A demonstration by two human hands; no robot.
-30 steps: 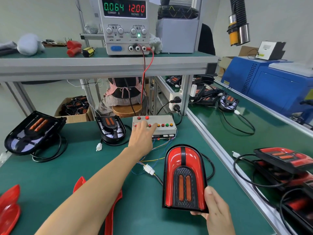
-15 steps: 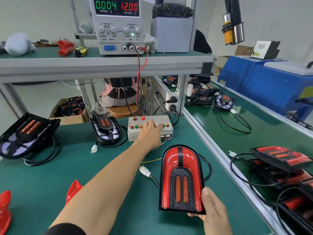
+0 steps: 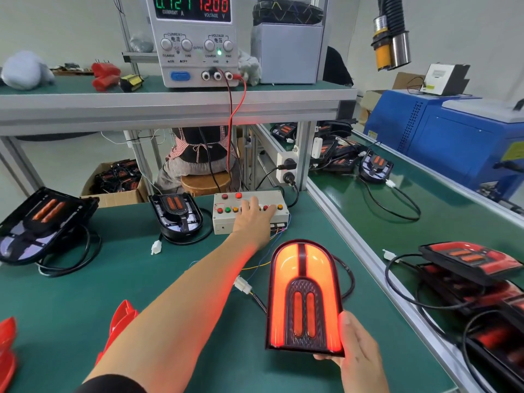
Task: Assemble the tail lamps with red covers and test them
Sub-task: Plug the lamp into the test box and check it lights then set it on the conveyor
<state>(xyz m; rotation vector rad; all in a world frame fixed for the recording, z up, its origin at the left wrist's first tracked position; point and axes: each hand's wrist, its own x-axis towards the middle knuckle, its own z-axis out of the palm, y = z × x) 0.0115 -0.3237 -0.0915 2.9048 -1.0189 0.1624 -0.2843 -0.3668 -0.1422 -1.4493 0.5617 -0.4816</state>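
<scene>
Left hand (image 3: 253,219): laid on the test box (image 3: 249,211) at the far centre of the tabletop (image 3: 71,302); fingers straight and slightly spread over the button row, tips on the buttons. Exact button pressed can't be told.
Right hand (image 3: 358,354): at near right, lamp's near right corner is gripped; thumb is seen on the front edge, other fingers curled underneath, mostly hidden.
Tail lamp (image 3: 304,296): red cover fitted, held tilted up toward the camera just near of the test box; arch-shaped lens is lit bright orange-red, dark centre grille w/ two orange slots. Red glow is cast on the left forearm.
Connector (image 3: 242,285): white plug on the lamp's black cable, lying on the tabletop just left of the lamp, joined to thin coloured wires from the box.
Power supply (image 3: 195,38): on the shelf above; 0.121 is shown for current, 12.00 for voltage, green LED on. Red and black leads are hung down toward the box.
Uncovered lamps: one (image 3: 177,215) just left of the box, another (image 3: 42,222) at far left, both w/o red covers, cables coiled beside them.
Red covers (image 3: 122,321): loose, near left, partly hidden behind the forearm; more at the left edge.
Finished lamps (image 3: 470,259): stacked on the right-hand bench.
</scene>
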